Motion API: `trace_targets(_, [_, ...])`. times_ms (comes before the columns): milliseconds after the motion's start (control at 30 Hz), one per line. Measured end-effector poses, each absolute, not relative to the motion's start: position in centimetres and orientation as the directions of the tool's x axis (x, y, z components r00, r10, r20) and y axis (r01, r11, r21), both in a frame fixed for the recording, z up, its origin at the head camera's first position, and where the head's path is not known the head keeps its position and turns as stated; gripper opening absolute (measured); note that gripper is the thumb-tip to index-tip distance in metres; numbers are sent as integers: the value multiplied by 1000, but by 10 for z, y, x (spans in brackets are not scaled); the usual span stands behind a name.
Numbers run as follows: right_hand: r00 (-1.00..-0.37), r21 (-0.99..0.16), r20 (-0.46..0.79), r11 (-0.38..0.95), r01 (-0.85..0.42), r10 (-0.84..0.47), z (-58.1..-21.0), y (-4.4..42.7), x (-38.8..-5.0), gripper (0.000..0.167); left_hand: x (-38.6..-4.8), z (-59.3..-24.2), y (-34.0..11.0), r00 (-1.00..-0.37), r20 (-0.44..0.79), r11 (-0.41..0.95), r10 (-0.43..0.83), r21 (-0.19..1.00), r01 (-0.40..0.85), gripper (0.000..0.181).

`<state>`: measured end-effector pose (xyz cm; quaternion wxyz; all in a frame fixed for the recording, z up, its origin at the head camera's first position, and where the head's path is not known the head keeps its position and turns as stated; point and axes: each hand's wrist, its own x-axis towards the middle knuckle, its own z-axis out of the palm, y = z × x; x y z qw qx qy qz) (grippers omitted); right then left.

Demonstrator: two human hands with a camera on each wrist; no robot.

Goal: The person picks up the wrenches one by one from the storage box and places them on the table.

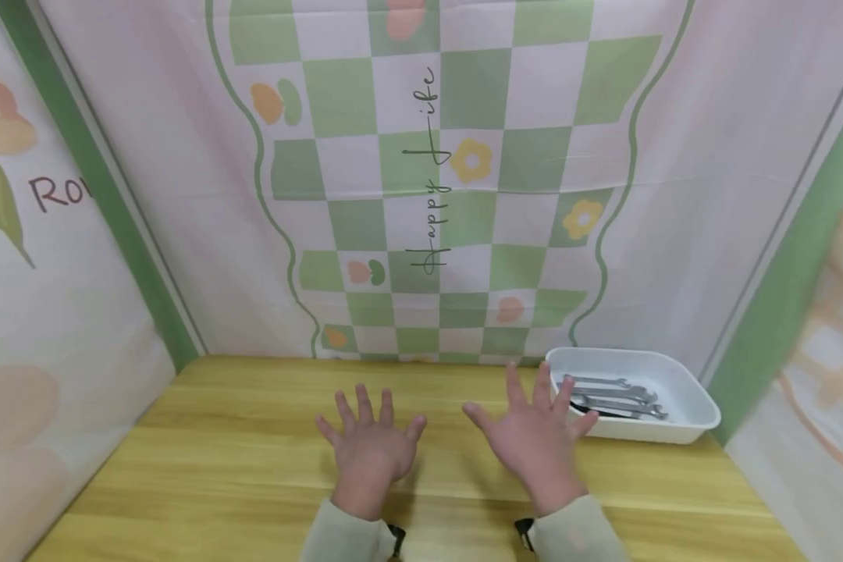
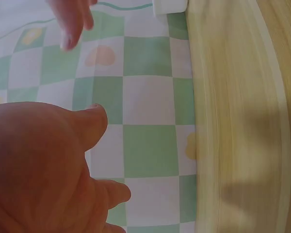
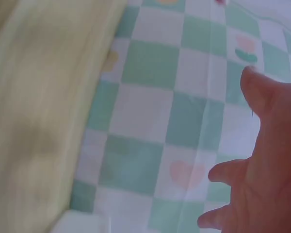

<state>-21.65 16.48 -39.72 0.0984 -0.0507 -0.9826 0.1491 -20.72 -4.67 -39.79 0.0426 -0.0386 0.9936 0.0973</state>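
Observation:
In the head view my left hand (image 1: 372,449) hovers over the wooden table with its fingers spread and straight, holding nothing. The right hand (image 1: 537,441), likewise spread and bare, is beside a white tray (image 1: 695,414), its fingertips overlapping the tray's left end in the picture. Inside that tray lie several metal wrenches (image 1: 618,394), with a dark item partly hidden beneath them. Each wrist view shows its own hand, the left (image 2: 43,160) and the right (image 3: 266,160), with fingers extended and apart from any object.
A wooden table (image 1: 218,468) reaches back to a curtain (image 1: 471,226) with green and white checks. Printed fabric walls stand at the left (image 1: 63,328) and right (image 1: 815,375). The tray sits at the table's back right corner.

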Motion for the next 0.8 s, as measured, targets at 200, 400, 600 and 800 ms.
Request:
trace_targets(200, [-973, -362, 188, 930, 60, 136, -387, 219, -216, 114, -204, -398, -48, -993, -104, 973, -58, 217, -79, 85])
trace_targets(400, [-970, -453, 151, 885, 103, 190, -382, 293, -213, 112, -203, -403, -53, -995, -82, 970, -61, 228, -78, 85])
trace_targets(600, [-959, -536, 170, 838, 104, 228, -380, 360, -210, 106, -205, -405, -56, -996, -72, 968, -55, 240, -71, 86])
trace_targets(800, [-945, -706, 213, 708, 26, 248, -394, 402, -208, 98, -207, -403, -58, -995, -80, 968, -54, 239, -71, 86])
